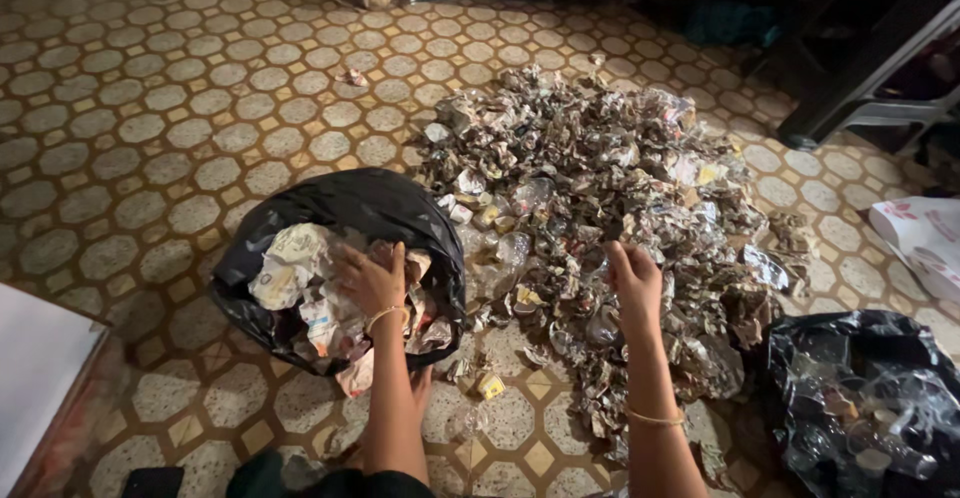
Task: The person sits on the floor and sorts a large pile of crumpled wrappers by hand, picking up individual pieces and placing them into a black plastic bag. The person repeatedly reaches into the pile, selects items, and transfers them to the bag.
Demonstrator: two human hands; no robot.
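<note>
1. The left hand (pixel 370 280) is down in the mouth of the black plastic rubbish bag (pixel 300 213), fingers curled over crumpled pale paper wrappers (pixel 290 263). Whether they are clamped on a piece or only resting on it cannot be told from this angle.
2. The right hand (pixel 634 278) is at the near edge of the large heap of crushed brownish wrappers and clear plastic scraps (pixel 600 178), fingers bunched together and pointing down into the litter. What they pinch, if anything, is hidden.
3. Judgement: the bag sits just left of the heap, mouth up and spread wide, so one hand can work at it while the other works the pile.
4. A second black plastic bag holding clear plastic pieces (pixel 865 398) lies near the right forearm, apart from the first.
5. Loose scraps, one small yellow piece (pixel 490 386) among them, lie between the two forearms.
6. The patterned tiled floor (pixel 150 128) is bare to the left and behind; dark furniture legs (pixel 850 98) border the heap's far right edge.
</note>
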